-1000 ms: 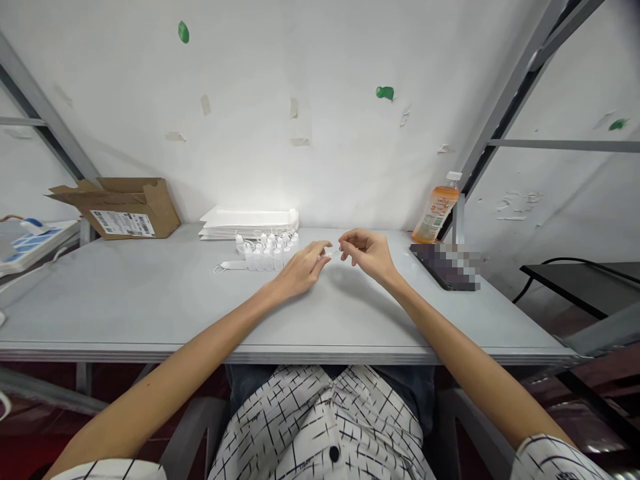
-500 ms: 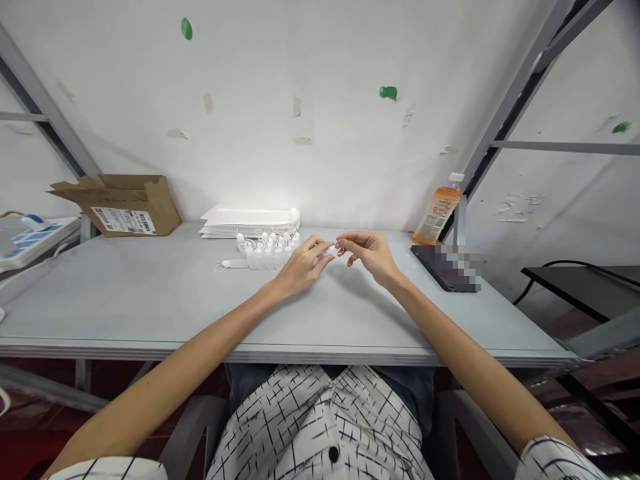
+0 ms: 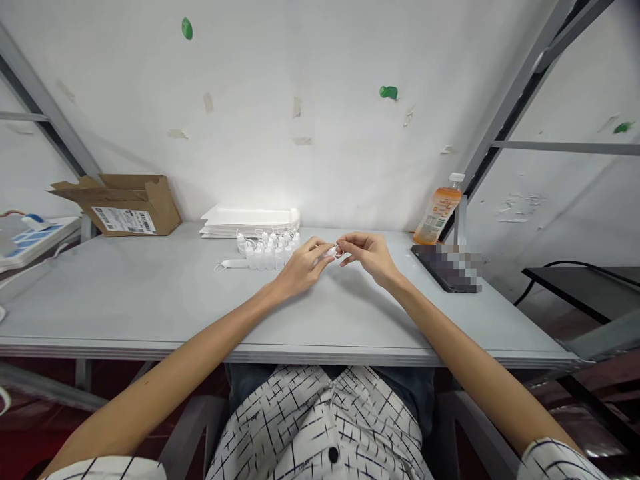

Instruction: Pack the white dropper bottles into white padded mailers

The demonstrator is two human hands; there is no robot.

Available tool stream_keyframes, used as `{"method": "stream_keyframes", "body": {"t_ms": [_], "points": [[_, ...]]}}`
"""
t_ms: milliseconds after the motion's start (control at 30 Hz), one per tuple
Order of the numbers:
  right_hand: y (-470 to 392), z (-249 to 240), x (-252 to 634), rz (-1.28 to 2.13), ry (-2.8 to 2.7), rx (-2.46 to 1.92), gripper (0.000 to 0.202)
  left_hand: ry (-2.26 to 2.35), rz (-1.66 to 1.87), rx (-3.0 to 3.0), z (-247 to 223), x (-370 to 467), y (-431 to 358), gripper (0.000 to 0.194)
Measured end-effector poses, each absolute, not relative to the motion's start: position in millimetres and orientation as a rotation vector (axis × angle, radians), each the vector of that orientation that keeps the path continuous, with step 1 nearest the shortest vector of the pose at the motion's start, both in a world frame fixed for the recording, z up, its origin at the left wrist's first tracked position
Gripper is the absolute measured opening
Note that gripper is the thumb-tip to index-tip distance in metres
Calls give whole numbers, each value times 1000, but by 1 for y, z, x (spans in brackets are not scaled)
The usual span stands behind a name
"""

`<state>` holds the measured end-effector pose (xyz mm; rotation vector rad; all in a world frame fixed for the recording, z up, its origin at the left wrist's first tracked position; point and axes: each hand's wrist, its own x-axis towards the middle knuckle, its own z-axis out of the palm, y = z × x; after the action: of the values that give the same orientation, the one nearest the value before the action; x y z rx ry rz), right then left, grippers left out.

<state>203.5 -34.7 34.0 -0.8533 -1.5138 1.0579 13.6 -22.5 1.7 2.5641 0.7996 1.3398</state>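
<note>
Near the middle of the grey table (image 3: 150, 293), my left hand (image 3: 304, 265) grips a small white bottle (image 3: 331, 251) between thumb and fingers. My right hand (image 3: 369, 255) pinches at the bottle's tip, where a thin white loop shows by the fingertips. To the left of my left hand, several small white bottles (image 3: 269, 257) stand upright in a group, with loops at their tops. One more white bottle (image 3: 234, 264) lies on its side at the left of that group.
Behind the bottles lies a stack of white trays or cartons (image 3: 250, 220). An open cardboard box (image 3: 135, 210) sits at the back left. At the right are an orange drink bottle (image 3: 437, 213) and a dark, partly pixelated flat device (image 3: 440, 270).
The fingers of my right hand have closed in on the bottle's tip and loop. My left hand has hardly moved.
</note>
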Motion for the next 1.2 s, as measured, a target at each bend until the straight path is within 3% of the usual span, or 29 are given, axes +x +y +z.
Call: {"method": "stream_keyframes", "body": {"t_ms": [700, 900, 1200], "points": [[-34, 29, 202, 932, -1674, -883, 32, 849, 1359, 2567, 0, 14, -24, 25], [-29, 44, 212, 834, -1666, -876, 25, 969, 1495, 2584, 18, 8, -23, 31], [-5, 53, 191, 579, -1984, -1078, 14, 1533, 1913, 2315, 51, -48, -2, 32]]}}
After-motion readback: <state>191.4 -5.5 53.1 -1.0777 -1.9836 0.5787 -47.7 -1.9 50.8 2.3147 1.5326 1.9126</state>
